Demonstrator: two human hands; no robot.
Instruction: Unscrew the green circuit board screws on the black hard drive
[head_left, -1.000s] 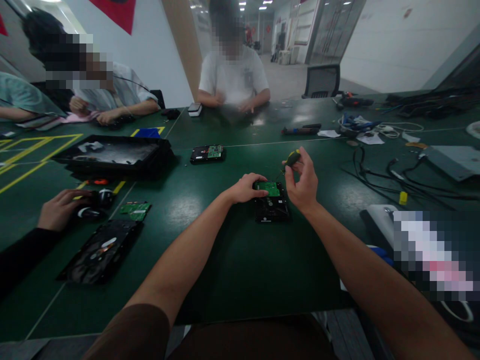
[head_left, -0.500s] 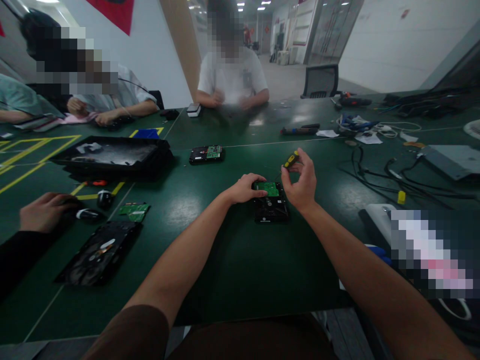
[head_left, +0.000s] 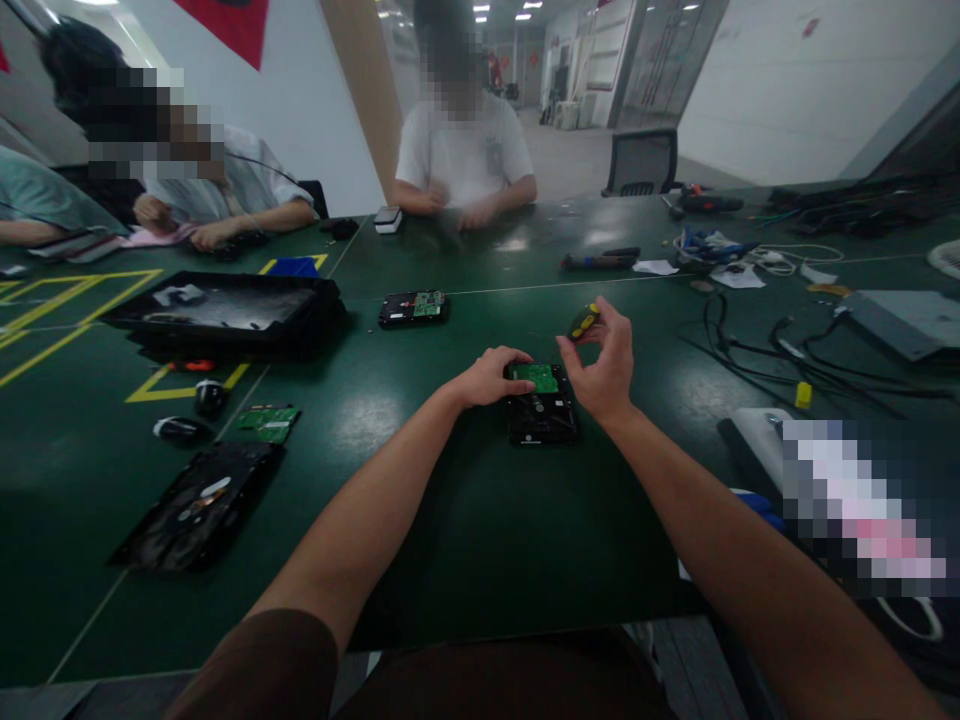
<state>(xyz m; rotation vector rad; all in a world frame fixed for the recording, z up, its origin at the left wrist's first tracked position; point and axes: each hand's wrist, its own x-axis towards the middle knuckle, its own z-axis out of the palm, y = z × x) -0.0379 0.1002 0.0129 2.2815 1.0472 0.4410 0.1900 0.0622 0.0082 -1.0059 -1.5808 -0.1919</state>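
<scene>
A black hard drive (head_left: 543, 412) with a green circuit board (head_left: 538, 377) on top lies on the dark green table (head_left: 480, 530) in front of me. My left hand (head_left: 487, 377) rests on its left far corner, fingers curled over the edge. My right hand (head_left: 600, 365) is raised just right of the drive and pinches a small screwdriver (head_left: 583, 322) with a yellow and black handle, tip slanting down toward the board.
An opened drive (head_left: 199, 505), a loose green board (head_left: 268, 421) and two black mice (head_left: 196, 412) lie at the left. A black tray (head_left: 225, 312) and another drive (head_left: 414, 307) sit farther back. Cables (head_left: 787, 350) spread at right. Three people sit across the table.
A co-worker's hand at the left, beside the mice, has drawn back out of view. My hands have stayed nearly still, with the screwdriver handle turning slightly between my fingers.
</scene>
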